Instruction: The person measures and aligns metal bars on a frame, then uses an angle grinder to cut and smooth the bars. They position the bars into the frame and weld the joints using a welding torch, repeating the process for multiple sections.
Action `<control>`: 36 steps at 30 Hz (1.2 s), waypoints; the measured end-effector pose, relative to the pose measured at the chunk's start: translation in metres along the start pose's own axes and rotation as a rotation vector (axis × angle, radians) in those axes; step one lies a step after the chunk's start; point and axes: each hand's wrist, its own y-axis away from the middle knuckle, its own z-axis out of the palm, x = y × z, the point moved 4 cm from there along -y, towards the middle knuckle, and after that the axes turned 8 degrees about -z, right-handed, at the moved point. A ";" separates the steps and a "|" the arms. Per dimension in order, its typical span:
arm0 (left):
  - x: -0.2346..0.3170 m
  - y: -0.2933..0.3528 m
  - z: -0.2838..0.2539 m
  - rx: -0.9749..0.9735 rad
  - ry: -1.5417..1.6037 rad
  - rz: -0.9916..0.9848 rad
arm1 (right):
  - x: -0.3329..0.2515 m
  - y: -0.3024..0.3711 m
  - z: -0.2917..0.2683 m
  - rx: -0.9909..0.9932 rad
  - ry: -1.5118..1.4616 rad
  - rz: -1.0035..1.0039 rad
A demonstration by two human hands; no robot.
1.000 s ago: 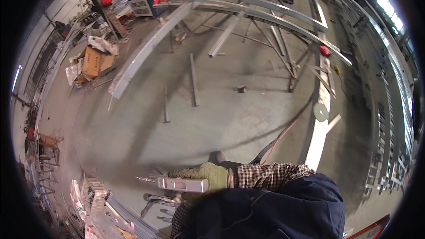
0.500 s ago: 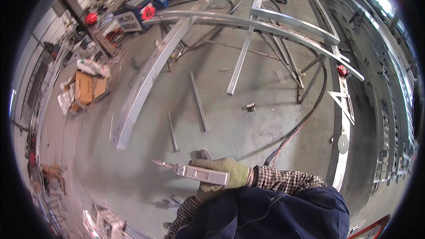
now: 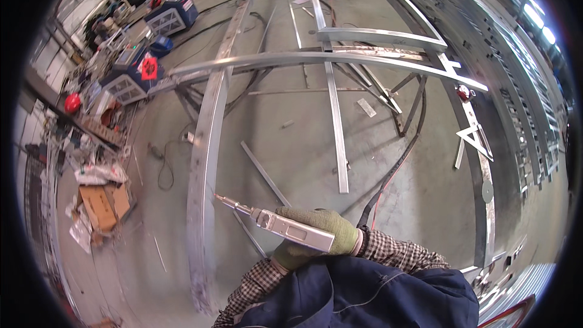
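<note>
My right hand (image 3: 342, 229), in a green work glove, is closed around a handheld welding torch (image 3: 297, 231). The torch has a silver, box-shaped body and a thin pointed nozzle aimed to the left. In the picture its tip overlaps the right edge of a long galvanized steel tube (image 3: 203, 206); whether they touch I cannot tell. My left hand (image 3: 290, 257), gloved too, is below the torch body against my right hand. Its fingers are hidden behind the torch.
A steel crossbar (image 3: 285, 59) spans the tube frame ahead. On the right rail lie a triangular square (image 3: 477, 141), a red tape measure (image 3: 464, 92) and a grey disc (image 3: 487, 191). A dark cable (image 3: 395, 176) crosses the floor. Blue-and-white machines (image 3: 173, 15) and a cardboard box (image 3: 97, 206) are left.
The view has moved forward and turned, so the frame appears closer. The torch tip, earlier over bare floor, is now beside the left steel tube. More of my left hand shows.
</note>
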 end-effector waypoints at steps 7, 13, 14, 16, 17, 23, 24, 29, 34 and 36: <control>-0.139 -0.066 0.026 -0.377 0.634 -0.254 | 0.064 -0.090 -0.045 0.270 0.180 -0.104; -0.243 -0.147 0.060 -0.514 0.556 -0.113 | 0.113 -0.164 -0.125 0.371 -0.015 0.099; -0.257 -0.164 0.062 -0.516 0.528 -0.040 | 0.117 -0.171 -0.140 0.421 -0.018 0.096; -0.277 -0.206 0.076 -0.408 0.488 0.207 | 0.128 -0.179 -0.168 0.506 -0.044 0.112; -0.277 -0.222 0.083 -0.447 0.487 0.245 | 0.135 -0.180 -0.178 0.463 0.087 0.216; -0.273 -0.321 0.113 -1.026 0.854 0.094 | 0.160 -0.141 -0.206 1.068 -0.151 0.340; -0.284 -0.327 0.115 -1.204 1.167 -0.427 | 0.169 -0.135 -0.207 1.241 -0.047 0.275; -0.348 -0.381 0.127 -1.300 1.335 -0.677 | 0.229 -0.064 -0.211 1.602 0.022 0.620; -0.435 -0.459 0.148 -1.144 1.208 -0.527 | 0.281 -0.032 -0.238 1.934 0.060 0.687; -0.462 -0.487 0.157 -1.070 1.230 -0.471 | 0.297 -0.022 -0.246 2.013 0.006 0.746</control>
